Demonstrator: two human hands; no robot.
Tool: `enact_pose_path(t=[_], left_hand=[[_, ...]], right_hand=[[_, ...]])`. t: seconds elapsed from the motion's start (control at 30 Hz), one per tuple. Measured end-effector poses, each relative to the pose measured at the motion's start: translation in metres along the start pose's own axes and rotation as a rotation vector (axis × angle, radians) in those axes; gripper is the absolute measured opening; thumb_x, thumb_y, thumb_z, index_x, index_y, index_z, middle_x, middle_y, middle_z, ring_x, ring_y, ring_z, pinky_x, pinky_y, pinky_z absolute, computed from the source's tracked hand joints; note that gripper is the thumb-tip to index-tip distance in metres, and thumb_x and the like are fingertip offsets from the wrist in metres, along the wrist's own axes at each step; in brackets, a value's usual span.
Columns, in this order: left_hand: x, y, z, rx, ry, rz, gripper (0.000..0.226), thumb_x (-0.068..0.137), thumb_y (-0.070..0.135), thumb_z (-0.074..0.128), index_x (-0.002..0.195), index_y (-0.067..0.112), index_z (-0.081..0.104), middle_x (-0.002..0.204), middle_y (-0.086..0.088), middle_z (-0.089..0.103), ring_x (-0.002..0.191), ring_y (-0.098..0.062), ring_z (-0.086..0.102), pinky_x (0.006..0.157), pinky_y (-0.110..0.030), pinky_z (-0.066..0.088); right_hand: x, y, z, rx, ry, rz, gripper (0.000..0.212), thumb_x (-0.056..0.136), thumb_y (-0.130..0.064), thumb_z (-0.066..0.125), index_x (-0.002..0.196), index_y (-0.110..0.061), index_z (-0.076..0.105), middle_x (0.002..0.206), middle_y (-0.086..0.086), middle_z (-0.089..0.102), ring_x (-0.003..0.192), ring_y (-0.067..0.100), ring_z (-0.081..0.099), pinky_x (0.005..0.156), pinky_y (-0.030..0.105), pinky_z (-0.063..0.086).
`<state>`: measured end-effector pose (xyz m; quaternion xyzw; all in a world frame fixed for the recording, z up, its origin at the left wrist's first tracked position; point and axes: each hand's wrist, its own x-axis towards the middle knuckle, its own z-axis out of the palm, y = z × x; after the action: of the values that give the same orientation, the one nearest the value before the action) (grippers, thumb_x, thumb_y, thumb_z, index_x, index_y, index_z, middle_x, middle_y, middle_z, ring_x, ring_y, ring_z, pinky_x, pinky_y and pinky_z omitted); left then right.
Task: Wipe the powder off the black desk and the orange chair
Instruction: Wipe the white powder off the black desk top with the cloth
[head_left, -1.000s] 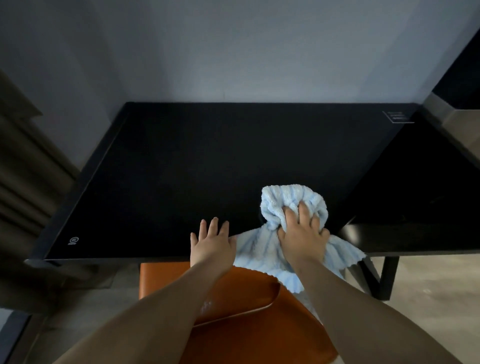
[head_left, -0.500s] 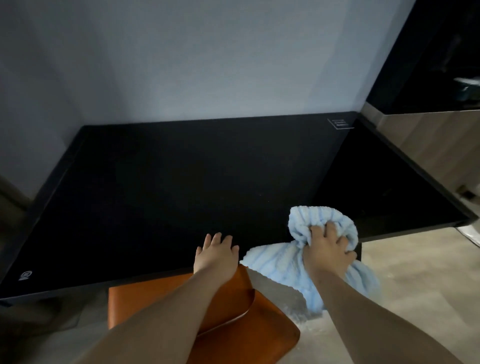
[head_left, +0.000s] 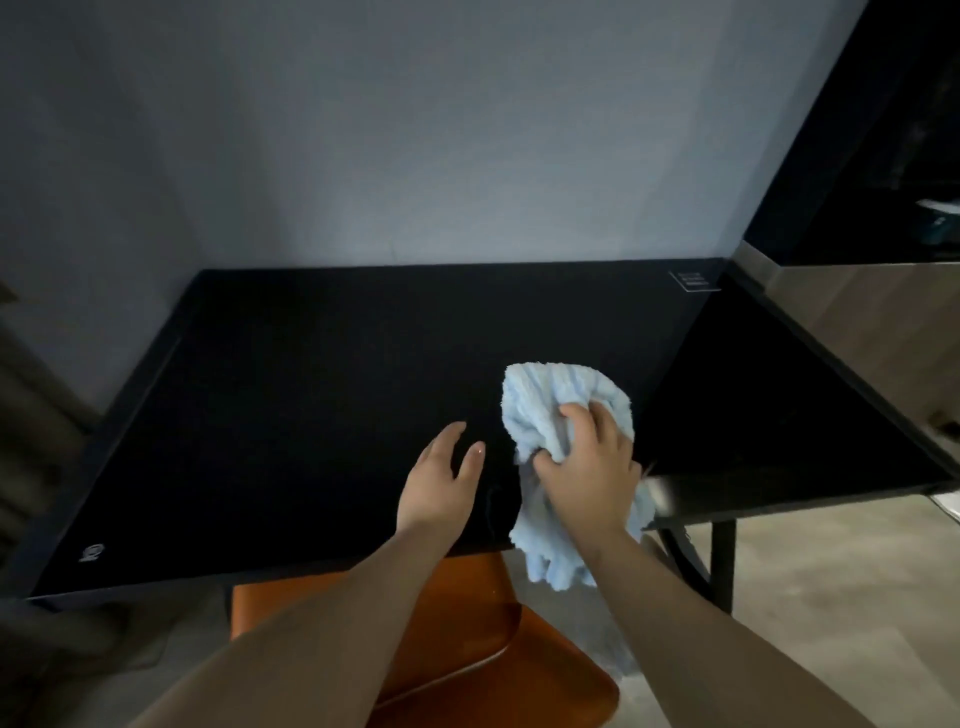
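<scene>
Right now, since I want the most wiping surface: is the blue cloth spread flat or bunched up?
Bunched up. The right hand grips the blue cloth in a wad on the black desk, its tail hanging over the edge.

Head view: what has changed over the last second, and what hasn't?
The right hand carried the light blue towel from the near edge further onto the black desk. The left hand slid forward too, fingers straight. The grip on the towel is unchanged; the orange chair remains tucked under the desk.

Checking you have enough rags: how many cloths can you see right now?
1: the light blue cloth, bunched in the right hand at the black desk front edge. No others visible.
</scene>
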<state>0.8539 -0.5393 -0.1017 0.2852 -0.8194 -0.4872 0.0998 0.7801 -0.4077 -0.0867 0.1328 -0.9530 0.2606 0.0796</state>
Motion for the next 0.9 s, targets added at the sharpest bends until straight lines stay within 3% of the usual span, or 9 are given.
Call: enact_pose_path(t=[0.07,0.17,0.23,0.33,0.4,0.53,0.67,0.8,0.9], left_hand=[[-0.002,0.007,-0.018,-0.31,-0.008,0.002,0.045,0.094,0.044,0.046,0.137,0.032,0.04,0.136,0.011,0.048,0.119,0.002,0.046,0.096,-0.019,0.036],[-0.001,0.011,-0.049,-0.643,-0.048,-0.115,0.048,0.092,0.042,0.052,0.136,0.032,0.037,0.126,0.006,0.056,0.115,-0.011,0.055,0.098,-0.035,0.046],[0.0,0.002,-0.077,-0.7,0.057,-0.172,0.046,0.092,0.033,0.055,0.135,0.032,0.039,0.12,0.004,0.059,0.108,-0.015,0.06,0.09,-0.037,0.051],[-0.001,-0.017,-0.126,-0.792,0.263,-0.198,0.041,0.091,0.023,0.058,0.129,0.029,0.046,0.112,0.0,0.065,0.098,-0.017,0.065,0.075,-0.032,0.056],[-0.003,-0.027,-0.16,-0.848,0.327,-0.216,0.04,0.088,0.024,0.062,0.126,0.026,0.05,0.109,-0.003,0.066,0.095,-0.02,0.068,0.074,-0.036,0.058],[-0.011,-0.043,-0.214,-0.837,0.342,-0.2,0.028,0.084,0.03,0.068,0.11,0.021,0.062,0.096,-0.005,0.073,0.085,-0.021,0.072,0.073,-0.039,0.059],[-0.029,-0.064,-0.269,-0.764,0.466,-0.128,0.021,0.083,0.034,0.068,0.101,0.024,0.063,0.089,0.0,0.074,0.08,-0.015,0.072,0.065,-0.029,0.057],[-0.057,-0.094,-0.329,-0.66,0.695,-0.161,0.02,0.082,0.033,0.07,0.096,0.02,0.063,0.087,-0.002,0.072,0.079,-0.018,0.071,0.064,-0.031,0.056],[-0.086,-0.124,-0.362,-0.6,0.852,-0.262,0.006,0.085,0.027,0.066,0.088,0.022,0.064,0.085,-0.002,0.071,0.08,-0.02,0.069,0.07,-0.034,0.056]], right_hand=[[-0.004,-0.028,0.01,0.138,-0.006,-0.079,0.064,0.075,-0.029,0.068,0.132,-0.027,0.04,0.14,-0.002,0.043,0.121,0.024,0.046,0.093,0.046,0.042],[-0.013,-0.073,0.026,0.343,-0.076,-0.23,0.077,0.072,-0.033,0.075,0.137,-0.026,0.035,0.137,-0.004,0.045,0.121,0.014,0.048,0.096,0.04,0.045],[-0.02,-0.107,0.036,0.514,-0.182,-0.301,0.079,0.07,-0.032,0.077,0.137,-0.032,0.036,0.136,-0.012,0.043,0.119,0.004,0.046,0.097,0.032,0.046],[-0.035,-0.148,0.047,0.87,-0.445,-0.249,0.077,0.07,-0.03,0.072,0.132,-0.047,0.031,0.129,-0.027,0.038,0.114,-0.013,0.045,0.083,0.017,0.048],[-0.04,-0.171,0.055,1.049,-0.55,-0.168,0.074,0.071,-0.025,0.066,0.134,-0.043,0.031,0.131,-0.02,0.04,0.116,-0.004,0.047,0.083,0.018,0.048],[-0.047,-0.225,0.067,1.293,-0.636,0.056,0.051,0.079,-0.03,0.061,0.127,-0.024,0.047,0.122,0.002,0.057,0.107,0.016,0.06,0.089,0.036,0.052],[-0.075,-0.286,0.08,1.351,-0.82,0.094,0.021,0.089,-0.027,0.058,0.11,-0.029,0.055,0.11,0.005,0.065,0.098,0.019,0.066,0.08,0.033,0.055],[-0.116,-0.351,0.096,1.255,-1.048,-0.033,0.043,0.087,-0.022,0.063,0.128,-0.019,0.049,0.116,0.009,0.064,0.102,0.021,0.065,0.088,0.036,0.054],[-0.148,-0.386,0.108,1.057,-1.168,-0.221,0.042,0.084,-0.022,0.068,0.124,-0.023,0.053,0.121,0.0,0.059,0.105,0.013,0.06,0.092,0.03,0.05]])
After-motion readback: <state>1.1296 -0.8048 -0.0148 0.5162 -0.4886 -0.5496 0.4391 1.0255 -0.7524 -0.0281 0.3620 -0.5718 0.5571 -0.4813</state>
